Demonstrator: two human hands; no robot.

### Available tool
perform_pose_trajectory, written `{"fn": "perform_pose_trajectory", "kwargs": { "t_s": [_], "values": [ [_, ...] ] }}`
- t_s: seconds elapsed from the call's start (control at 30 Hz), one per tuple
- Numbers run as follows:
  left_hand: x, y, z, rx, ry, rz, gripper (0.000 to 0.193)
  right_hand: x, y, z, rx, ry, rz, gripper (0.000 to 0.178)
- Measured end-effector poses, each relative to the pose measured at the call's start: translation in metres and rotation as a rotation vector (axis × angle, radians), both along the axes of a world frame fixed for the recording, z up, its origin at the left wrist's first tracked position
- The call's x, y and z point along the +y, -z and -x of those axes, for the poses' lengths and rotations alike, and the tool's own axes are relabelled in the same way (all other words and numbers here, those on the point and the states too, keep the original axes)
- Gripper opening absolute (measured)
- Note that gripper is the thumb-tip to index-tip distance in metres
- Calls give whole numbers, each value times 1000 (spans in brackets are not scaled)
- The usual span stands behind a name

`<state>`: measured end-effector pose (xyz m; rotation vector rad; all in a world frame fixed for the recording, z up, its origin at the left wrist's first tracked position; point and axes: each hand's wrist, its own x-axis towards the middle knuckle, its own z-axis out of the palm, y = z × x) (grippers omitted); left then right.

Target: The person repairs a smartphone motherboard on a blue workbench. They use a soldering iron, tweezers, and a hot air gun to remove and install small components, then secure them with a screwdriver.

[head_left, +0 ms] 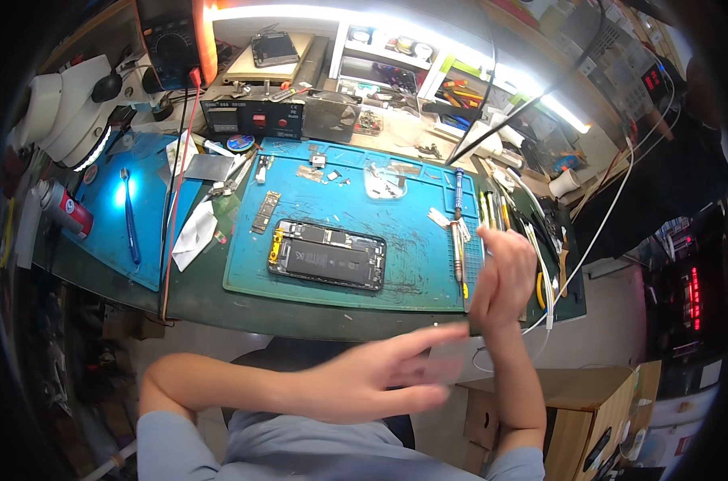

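My left hand (380, 377) reaches across in front of the bench, fingers stretched out and apart, blurred by motion. Nothing shows in its grasp. My right hand (504, 276) is raised over the right edge of the blue repair mat (416, 276). Its fingers are bent and smeared, so I cannot see whether they hold anything. Left of both hands, an opened smartphone (328, 255) lies flat on the mat, its black battery exposed and a yellow piece at its left end. Beside it is a narrow circuit board (266, 212).
A clear dish of small parts (385, 181) sits toward the mat's back. Screwdrivers (458, 196) and tweezers lie at the right. Farther left are a blue brush (129, 216), a spray can (65, 207) and a microscope (67, 120). Two cables hang before the mat's left edge.
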<state>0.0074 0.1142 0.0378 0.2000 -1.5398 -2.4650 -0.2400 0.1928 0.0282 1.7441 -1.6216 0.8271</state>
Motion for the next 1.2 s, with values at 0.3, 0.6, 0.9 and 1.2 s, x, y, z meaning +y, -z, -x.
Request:
{"fn": "perform_pose_trajectory", "kwargs": {
  "t_s": [0.3,0.6,0.9,1.2],
  "values": [
    [-196,-12,-21,-222,-701,1226,17,-29,-9,7,-296,180,-276,19],
    [-232,13,-29,-361,-719,1298,17,-1,21,-2,-348,374,-488,36],
    [-224,29,-32,-308,-514,1507,19,-80,-11,1,-262,-13,-489,14],
    [-227,21,-36,-290,-655,1471,21,-199,20,-14,46,-198,-538,12]
  ]
}}
